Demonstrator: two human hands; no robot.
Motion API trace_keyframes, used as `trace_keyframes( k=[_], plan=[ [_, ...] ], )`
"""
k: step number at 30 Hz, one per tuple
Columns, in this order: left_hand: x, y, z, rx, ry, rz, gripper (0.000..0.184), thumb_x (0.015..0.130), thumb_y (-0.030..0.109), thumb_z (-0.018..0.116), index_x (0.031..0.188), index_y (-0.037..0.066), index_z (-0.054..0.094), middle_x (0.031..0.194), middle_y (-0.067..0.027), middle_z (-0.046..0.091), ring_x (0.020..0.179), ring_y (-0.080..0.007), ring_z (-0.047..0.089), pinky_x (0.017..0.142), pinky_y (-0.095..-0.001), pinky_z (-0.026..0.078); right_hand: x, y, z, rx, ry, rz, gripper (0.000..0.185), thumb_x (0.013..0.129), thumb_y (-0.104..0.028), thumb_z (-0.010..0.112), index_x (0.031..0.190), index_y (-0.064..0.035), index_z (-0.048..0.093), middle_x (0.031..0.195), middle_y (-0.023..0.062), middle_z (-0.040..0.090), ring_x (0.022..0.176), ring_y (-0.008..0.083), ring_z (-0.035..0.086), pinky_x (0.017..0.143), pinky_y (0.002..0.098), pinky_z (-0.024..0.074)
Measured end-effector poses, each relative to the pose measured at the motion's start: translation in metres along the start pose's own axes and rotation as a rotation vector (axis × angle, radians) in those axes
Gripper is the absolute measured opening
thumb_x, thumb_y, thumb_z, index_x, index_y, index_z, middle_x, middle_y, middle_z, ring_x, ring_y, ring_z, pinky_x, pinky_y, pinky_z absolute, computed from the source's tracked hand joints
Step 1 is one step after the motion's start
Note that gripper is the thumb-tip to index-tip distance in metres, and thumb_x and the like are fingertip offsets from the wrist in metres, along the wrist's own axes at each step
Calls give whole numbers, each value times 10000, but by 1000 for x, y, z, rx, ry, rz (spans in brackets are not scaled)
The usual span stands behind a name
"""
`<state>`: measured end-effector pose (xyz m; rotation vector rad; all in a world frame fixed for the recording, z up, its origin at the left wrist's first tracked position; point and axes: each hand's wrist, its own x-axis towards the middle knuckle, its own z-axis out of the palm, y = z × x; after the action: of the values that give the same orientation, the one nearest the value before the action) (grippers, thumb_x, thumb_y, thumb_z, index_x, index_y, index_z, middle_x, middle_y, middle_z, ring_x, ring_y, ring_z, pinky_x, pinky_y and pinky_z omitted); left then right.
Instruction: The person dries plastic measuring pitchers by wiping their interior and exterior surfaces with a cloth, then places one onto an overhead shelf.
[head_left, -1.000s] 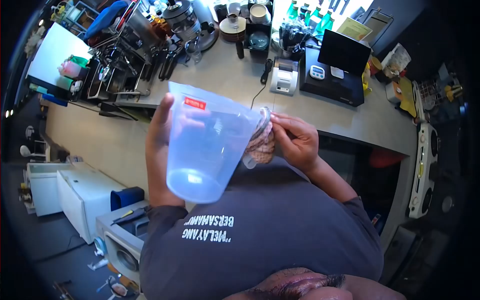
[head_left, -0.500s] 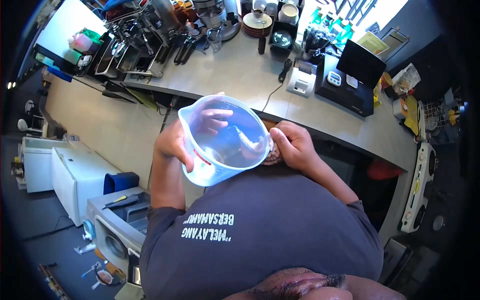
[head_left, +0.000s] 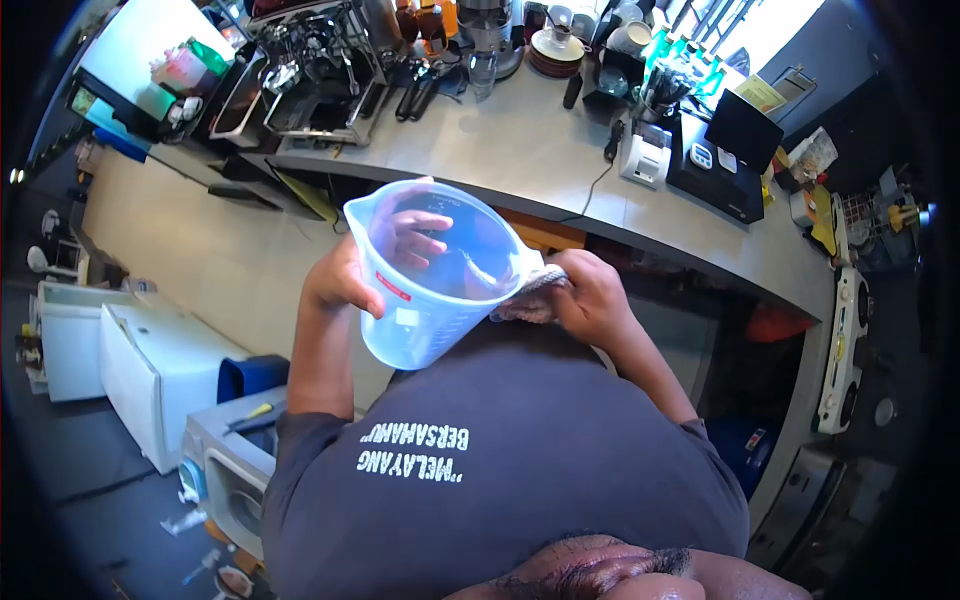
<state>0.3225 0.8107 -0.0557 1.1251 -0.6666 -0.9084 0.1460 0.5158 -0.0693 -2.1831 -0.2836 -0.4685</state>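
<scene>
A clear plastic measuring jug (head_left: 425, 325) with a pouring spout and a small red label is tilted in front of my chest. My left hand (head_left: 350, 280) grips it around its side near the spout, the thumb outside and the fingers showing through the far wall. My right hand (head_left: 592, 298) is closed on a patterned cloth (head_left: 535, 300), which is bunched against the jug's handle side. Part of the cloth hangs below the handle. The fingertips of the right hand are hidden in it.
Beyond the jug runs a long counter (head_left: 450, 150) with an espresso machine (head_left: 320, 70), stacked saucers (head_left: 556, 55), a receipt printer (head_left: 645, 155) and a black cash drawer (head_left: 715, 170). To the right is a white gas stove (head_left: 843, 350). A white chest freezer (head_left: 175, 375) stands at left.
The jug has moved slightly left and turned so more of its outer side shows. My right hand has shifted with the cloth onto the handle side. The view has also shifted.
</scene>
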Motion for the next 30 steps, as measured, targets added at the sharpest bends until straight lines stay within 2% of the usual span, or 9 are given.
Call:
trace_keyframes(
  k=[3,6,10,15,18,20,21,27,30],
  plan=[
    [-5,0,-19,-91,-73,-46,1564,374,438,1055,1622,61,191,1448,-171,549,1222,-259,624,1008,-389,503,-5,-13,3,-155,262,-37,36,798,9,649,832,15,638,751,153,584,656,341,567,579,405,455],
    [5,-3,-28,-129,-178,-96,1570,369,460,1051,1623,67,192,1458,-190,540,1235,-276,620,1013,-395,502,-20,-40,-15,-55,603,-82,84,958,-39,620,934,33,657,802,129,640,713,225,621,614,341,479],
    [29,-7,-27,-135,-336,-138,1603,353,499,1047,1625,60,176,1478,-228,514,1247,-305,613,1020,-407,503,-46,-93,-57,297,1202,226,168,1061,-133,530,972,-47,644,834,-17,633,744,50,581,673,200,447],
    [57,-16,-13,-168,-575,-36,1669,346,523,1046,1629,14,108,1493,-289,476,1278,-342,591,1050,-428,485,-97,-112,-54,95,814,475,291,1067,-298,578,994,-29,663,873,-17,659,741,38,565,641,205,443],
    [65,-11,7,-106,-664,-5,1685,334,525,1046,1615,-38,107,1482,-293,480,1292,-336,579,1077,-422,457,-94,-120,-19,564,646,630,222,1068,-188,529,971,-24,642,868,50,696,768,76,640,666,250,523],
    [70,-15,17,-11,-744,3,1741,331,599,1021,1614,-40,33,1499,-344,428,1309,-397,564,1092,-458,456,-92,-120,7,629,537,612,85,922,3,581,954,-11,659,797,35,646,720,93,606,628,262,493],
    [71,-14,23,14,-763,3,1740,330,590,1025,1612,-47,36,1500,-339,430,1315,-389,560,1096,-453,451,-92,-116,13,283,433,542,56,896,-13,613,942,-16,645,797,60,624,748,132,628,659,283,504],
    [66,-4,86,108,-808,-18,1699,335,520,1051,1595,-89,87,1489,-286,463,1332,-325,540,1119,-417,416,-104,-106,10,-49,885,564,177,854,-149,762,909,-30,642,819,116,592,807,256,644,691,381,514],
    [65,-12,123,94,-812,-27,1638,347,482,1060,1590,-87,157,1468,-219,509,1309,-271,544,1120,-394,402,-150,-115,-19,-238,544,590,213,898,-208,727,851,-12,660,817,139,590,790,310,636,682,425,504]
  ],
)
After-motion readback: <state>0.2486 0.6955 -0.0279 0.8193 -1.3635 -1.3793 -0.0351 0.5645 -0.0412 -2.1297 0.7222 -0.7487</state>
